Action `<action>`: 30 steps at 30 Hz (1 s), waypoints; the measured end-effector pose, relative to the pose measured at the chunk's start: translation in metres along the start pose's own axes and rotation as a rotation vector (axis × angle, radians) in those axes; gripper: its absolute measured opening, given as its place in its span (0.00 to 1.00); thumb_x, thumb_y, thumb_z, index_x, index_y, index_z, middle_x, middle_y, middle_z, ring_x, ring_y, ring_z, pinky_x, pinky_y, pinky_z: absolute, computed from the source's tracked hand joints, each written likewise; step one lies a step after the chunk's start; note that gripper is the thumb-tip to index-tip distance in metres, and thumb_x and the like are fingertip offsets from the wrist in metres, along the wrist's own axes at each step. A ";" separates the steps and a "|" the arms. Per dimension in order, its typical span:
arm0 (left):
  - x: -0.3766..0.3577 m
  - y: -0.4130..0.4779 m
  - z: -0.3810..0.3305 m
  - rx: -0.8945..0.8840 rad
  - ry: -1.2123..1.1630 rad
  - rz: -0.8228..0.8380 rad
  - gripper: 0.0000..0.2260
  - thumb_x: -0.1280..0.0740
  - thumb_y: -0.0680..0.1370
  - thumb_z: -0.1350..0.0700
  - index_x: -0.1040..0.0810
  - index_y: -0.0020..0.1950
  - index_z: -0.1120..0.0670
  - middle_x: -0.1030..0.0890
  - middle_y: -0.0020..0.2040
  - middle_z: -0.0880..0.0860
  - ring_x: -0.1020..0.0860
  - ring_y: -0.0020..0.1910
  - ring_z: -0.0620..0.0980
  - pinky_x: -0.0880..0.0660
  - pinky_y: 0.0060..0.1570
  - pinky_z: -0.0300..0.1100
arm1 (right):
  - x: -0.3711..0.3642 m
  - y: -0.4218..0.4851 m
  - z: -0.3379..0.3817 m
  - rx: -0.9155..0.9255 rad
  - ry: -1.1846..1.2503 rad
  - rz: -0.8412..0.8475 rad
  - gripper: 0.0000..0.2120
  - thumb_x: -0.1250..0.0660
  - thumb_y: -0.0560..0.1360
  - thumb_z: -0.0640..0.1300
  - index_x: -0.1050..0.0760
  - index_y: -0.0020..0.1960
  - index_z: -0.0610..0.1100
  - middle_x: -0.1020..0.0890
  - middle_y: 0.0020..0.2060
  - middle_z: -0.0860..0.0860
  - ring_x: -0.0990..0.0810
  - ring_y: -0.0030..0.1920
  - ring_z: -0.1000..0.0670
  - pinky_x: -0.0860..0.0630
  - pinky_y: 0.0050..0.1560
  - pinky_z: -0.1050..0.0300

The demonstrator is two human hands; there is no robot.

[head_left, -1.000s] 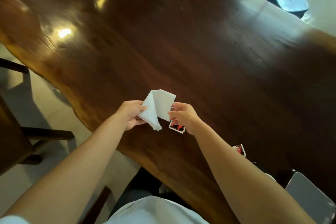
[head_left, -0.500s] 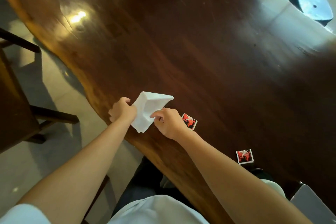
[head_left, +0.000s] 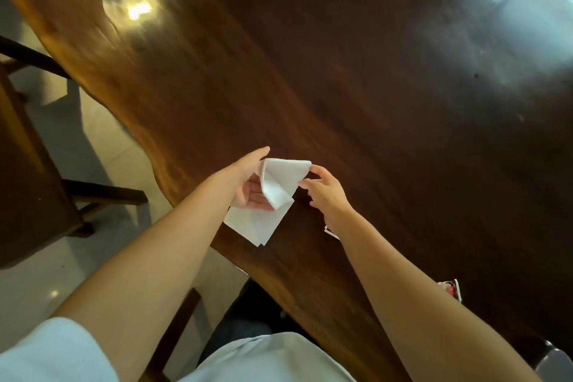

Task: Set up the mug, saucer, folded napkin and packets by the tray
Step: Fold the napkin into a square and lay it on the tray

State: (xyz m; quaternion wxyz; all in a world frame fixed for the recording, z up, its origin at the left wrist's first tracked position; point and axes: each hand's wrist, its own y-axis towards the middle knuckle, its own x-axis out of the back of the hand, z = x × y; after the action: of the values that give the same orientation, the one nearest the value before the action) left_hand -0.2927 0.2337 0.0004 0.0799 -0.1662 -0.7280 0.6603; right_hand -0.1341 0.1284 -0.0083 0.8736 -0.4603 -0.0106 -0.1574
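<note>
A white paper napkin [head_left: 273, 195] hangs partly folded over the near edge of the dark wooden table [head_left: 356, 87]. My left hand [head_left: 248, 186] holds it from the left, palm toward me, with the napkin draped over the fingers. My right hand [head_left: 325, 192] pinches its upper right corner between thumb and fingertips. A red-and-white packet [head_left: 331, 232] peeks out from under my right wrist. A second packet [head_left: 451, 288] lies further right, half hidden by my right forearm. No mug or saucer shows.
A wooden chair [head_left: 40, 164] stands on the pale floor to the left of the table. A grey tray corner [head_left: 558, 366] shows at the bottom right edge. The table's wavy near edge runs diagonally past my hands.
The napkin has opened out from a tight triangle and now hangs lower, with a flat layer below my left hand. My right hand has shifted to its top right corner. The view has swung left.
</note>
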 end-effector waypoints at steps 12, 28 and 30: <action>-0.018 -0.013 -0.041 -0.074 0.012 0.341 0.28 0.30 0.69 0.66 0.27 0.68 0.53 0.26 0.67 0.64 0.24 0.63 0.67 0.21 0.55 0.64 | 0.037 -0.004 0.028 -0.100 0.406 -0.106 0.10 0.29 0.76 0.50 0.24 0.55 0.48 0.21 0.53 0.48 0.19 0.54 0.43 0.17 0.48 0.48; -0.022 0.002 -0.032 -0.104 0.235 -0.136 0.19 0.32 0.80 0.46 0.26 0.66 0.54 0.19 0.59 0.59 0.19 0.56 0.61 0.20 0.56 0.59 | -0.008 0.000 0.016 -0.245 0.112 -0.089 0.09 0.28 0.75 0.49 0.19 0.46 0.43 0.17 0.37 0.49 0.20 0.34 0.52 0.18 0.43 0.55; -0.023 0.005 -0.028 -0.140 0.172 -0.099 0.16 0.33 0.81 0.55 0.27 0.68 0.57 0.19 0.59 0.60 0.18 0.56 0.60 0.19 0.54 0.58 | -0.006 -0.001 0.014 -0.224 0.132 -0.085 0.06 0.28 0.74 0.45 0.18 0.45 0.42 0.19 0.35 0.48 0.22 0.33 0.53 0.19 0.40 0.56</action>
State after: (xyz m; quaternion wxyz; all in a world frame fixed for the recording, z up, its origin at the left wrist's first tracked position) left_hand -0.2613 0.2524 0.0007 0.1628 -0.1910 -0.7701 0.5865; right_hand -0.1388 0.1409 -0.0004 0.8082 -0.5426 0.0449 -0.2244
